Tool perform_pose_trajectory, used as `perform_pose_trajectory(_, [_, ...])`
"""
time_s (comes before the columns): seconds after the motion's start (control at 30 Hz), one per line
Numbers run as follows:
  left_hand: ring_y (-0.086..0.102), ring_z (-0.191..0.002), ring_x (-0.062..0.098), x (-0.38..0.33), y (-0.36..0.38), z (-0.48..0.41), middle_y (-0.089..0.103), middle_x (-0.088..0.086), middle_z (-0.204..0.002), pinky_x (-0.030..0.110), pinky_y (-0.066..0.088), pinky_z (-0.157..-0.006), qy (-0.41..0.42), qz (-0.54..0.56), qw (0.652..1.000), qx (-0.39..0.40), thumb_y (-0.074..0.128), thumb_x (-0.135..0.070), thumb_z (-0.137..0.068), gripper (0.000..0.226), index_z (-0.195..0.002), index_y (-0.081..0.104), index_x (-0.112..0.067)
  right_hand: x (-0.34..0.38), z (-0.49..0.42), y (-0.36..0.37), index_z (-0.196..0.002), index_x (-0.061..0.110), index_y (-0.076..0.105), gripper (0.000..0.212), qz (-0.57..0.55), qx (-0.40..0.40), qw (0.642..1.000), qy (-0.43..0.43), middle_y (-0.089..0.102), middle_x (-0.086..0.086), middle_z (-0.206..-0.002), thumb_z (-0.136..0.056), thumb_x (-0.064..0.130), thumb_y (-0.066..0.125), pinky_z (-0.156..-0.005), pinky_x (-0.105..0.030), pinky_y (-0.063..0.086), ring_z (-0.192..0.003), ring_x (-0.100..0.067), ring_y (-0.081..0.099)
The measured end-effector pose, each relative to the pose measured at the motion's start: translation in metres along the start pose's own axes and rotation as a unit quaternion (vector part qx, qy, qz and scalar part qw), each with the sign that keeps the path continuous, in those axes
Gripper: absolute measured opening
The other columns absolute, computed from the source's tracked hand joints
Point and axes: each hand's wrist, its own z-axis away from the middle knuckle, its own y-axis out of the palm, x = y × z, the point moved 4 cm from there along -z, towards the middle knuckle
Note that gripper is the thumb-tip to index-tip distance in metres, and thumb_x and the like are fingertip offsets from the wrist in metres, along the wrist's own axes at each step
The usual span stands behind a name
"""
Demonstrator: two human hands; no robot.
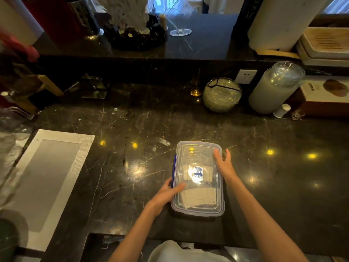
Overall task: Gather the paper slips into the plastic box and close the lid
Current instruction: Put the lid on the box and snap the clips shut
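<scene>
A clear plastic box (198,148) with blue clips stands on the dark marble counter, its clear lid (200,157) lying on top. Pale paper slips (200,197) show through the lid, inside the box. My left hand (167,193) grips the box's left edge near the blue side clip (174,167), thumb resting on the lid. My right hand (223,163) holds the right edge, thumb on the lid and fingers down the outer side. Whether the right clip is latched is hidden by that hand.
A grey woven placemat (47,178) lies at the left. Along the back stand a glass bowl (221,94), a tall frosted jar (273,89), a small white bottle (282,110) and a brown box (324,95). A raised ledge behind carries a wine glass (180,19).
</scene>
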Motion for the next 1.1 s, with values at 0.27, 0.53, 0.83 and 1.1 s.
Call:
perform_pose_trajectory(0.27, [0.065, -0.112, 0.016, 0.004, -0.010, -0.013, 0.063, 0.002, -0.127, 0.032, 0.054, -0.091, 0.025, 0.039, 0.999, -0.023, 0.071, -0.050, -0.081, 0.074, -0.142, 0.043, -0.018, -0.069, 0.058, -0.013, -0.156, 0.035, 0.008, 0.092, -0.039, 0.070, 0.994, 0.077, 0.032, -0.013, -0.158, -0.085, 0.052, 0.064, -0.109, -0.054, 0.042, -0.134, -0.034, 0.048])
perform_pose_trajectory(0.53, [0.070, -0.097, 0.013, -0.005, -0.018, -0.016, 0.062, 0.006, -0.121, 0.024, 0.059, -0.076, 0.068, -0.009, 0.993, -0.092, 0.081, -0.044, -0.073, 0.076, -0.135, 0.045, -0.019, -0.066, 0.057, -0.012, -0.142, 0.026, 0.043, 0.065, -0.030, 0.049, 0.996, 0.067, 0.063, 0.001, -0.122, -0.085, 0.048, 0.067, -0.068, -0.024, 0.058, -0.104, -0.016, 0.067])
perform_pose_trajectory(0.83, [0.048, -0.104, 0.013, -0.016, 0.010, -0.014, 0.033, -0.002, -0.108, 0.031, 0.045, -0.103, 0.148, -0.189, 0.946, -0.217, 0.060, -0.028, -0.094, 0.034, -0.127, 0.057, -0.021, -0.069, 0.056, -0.012, -0.131, 0.028, 0.056, 0.054, -0.030, 0.041, 0.996, 0.074, 0.069, 0.002, -0.115, -0.084, 0.052, 0.067, -0.064, -0.023, 0.058, -0.097, -0.014, 0.071])
perform_pose_trajectory(1.1, [0.051, -0.099, 0.009, -0.014, 0.007, -0.018, 0.035, -0.006, -0.105, 0.035, 0.049, -0.101, 0.162, -0.199, 0.942, -0.217, 0.060, -0.029, -0.094, 0.035, -0.128, 0.057, -0.023, -0.070, 0.058, -0.013, -0.107, 0.026, 0.061, 0.036, -0.023, -0.057, 0.997, 0.042, 0.067, -0.001, -0.109, -0.080, 0.044, 0.074, -0.065, -0.026, 0.059, -0.089, -0.012, 0.069])
